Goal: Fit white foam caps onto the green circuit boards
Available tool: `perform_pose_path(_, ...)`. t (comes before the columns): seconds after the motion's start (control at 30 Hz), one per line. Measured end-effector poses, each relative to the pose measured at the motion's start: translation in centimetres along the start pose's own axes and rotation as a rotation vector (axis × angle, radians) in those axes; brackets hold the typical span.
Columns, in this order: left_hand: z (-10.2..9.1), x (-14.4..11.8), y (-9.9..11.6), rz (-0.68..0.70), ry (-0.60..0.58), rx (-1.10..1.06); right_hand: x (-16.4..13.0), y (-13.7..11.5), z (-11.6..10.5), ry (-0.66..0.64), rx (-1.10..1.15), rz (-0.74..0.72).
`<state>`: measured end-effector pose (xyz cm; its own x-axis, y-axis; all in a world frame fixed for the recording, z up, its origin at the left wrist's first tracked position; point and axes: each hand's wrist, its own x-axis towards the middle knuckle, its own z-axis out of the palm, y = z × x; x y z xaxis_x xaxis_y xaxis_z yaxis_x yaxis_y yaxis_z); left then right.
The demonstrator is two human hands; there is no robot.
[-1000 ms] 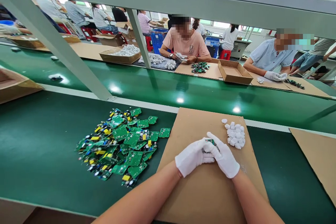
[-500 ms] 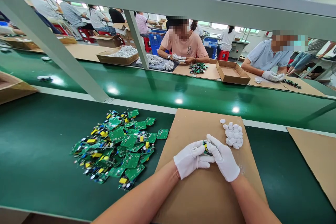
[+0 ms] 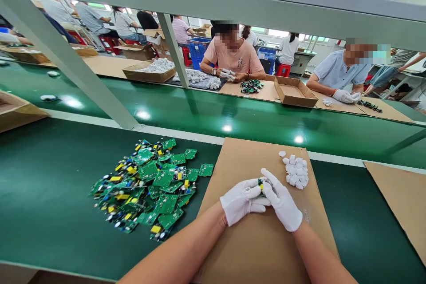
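Note:
In white gloves, my left hand (image 3: 242, 201) and my right hand (image 3: 282, 202) meet over a brown cardboard sheet (image 3: 253, 248). Between their fingers is a small green circuit board (image 3: 261, 186) with a yellow part on it, and both hands are closed on it. Fingers cover much of the board. To the left lies a large heap of similar circuit boards (image 3: 163, 178), some face down, others showing yellow, blue and black parts. Beyond my right hand, a cluster of small white pieces (image 3: 296, 171) rests on the cardboard, with one flat white piece (image 3: 282, 154) beside it.
A grey metal frame (image 3: 213, 4) crosses above, with a slanted post (image 3: 76, 57) at left. Past the bench runs a shiny green belt (image 3: 206, 120). Across it two gloved co-workers handle small parts near an open cardboard box (image 3: 294, 92). Another cardboard sheet (image 3: 399, 199) lies right.
My right hand has shifted very slightly left, and the board between my fingers has turned a little. Dark items on the belt have moved left. The heap and white pieces stay put.

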<state>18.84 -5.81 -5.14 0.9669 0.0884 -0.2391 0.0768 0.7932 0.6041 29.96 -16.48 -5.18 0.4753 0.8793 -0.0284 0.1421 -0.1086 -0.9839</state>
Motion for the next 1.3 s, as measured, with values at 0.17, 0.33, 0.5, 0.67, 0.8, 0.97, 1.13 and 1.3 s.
perform_pose_path(0.17, 0.3, -0.1, 0.4, 0.000, -0.020, 0.029, 0.1, -0.4, 0.0, 0.036, -0.052, 0.028)
perform_pose_path(0.33, 0.5, 0.0, 0.8, 0.032, 0.003, 0.098, 0.3, 0.4, -0.2, 0.011, 0.094, 0.023)
perform_pose_path(0.5, 0.6, 0.2, 0.5, 0.044, 0.023, 0.176, 0.6, 0.2, -0.1, 0.065, -0.081, 0.008)
perform_pose_path(0.67, 0.7, 0.6, -0.1, 0.105, 0.189, 0.311, 0.5, -0.2, 0.2, 0.010, -0.040, -0.009)
perform_pose_path(0.8, 0.5, 0.6, -0.1, 0.083, 0.147, 0.248, 0.5, 0.0, 0.0, 0.045, -0.110, 0.000)
perform_pose_path(0.97, 0.2, 0.6, -0.2, 0.114, 0.090, 0.187, 0.4, 0.4, -0.1, -0.003, -0.091, -0.017)
perform_pose_path(1.13, 0.5, 0.5, 0.5, 0.085, 0.078, 0.187, 0.4, 0.2, 0.1, 0.001, -0.233, -0.084)
perform_pose_path(1.3, -0.1, 0.4, 1.7, 0.121, 0.105, 0.089, 0.4, -0.6, -2.7, 0.229, -0.319, -0.201)
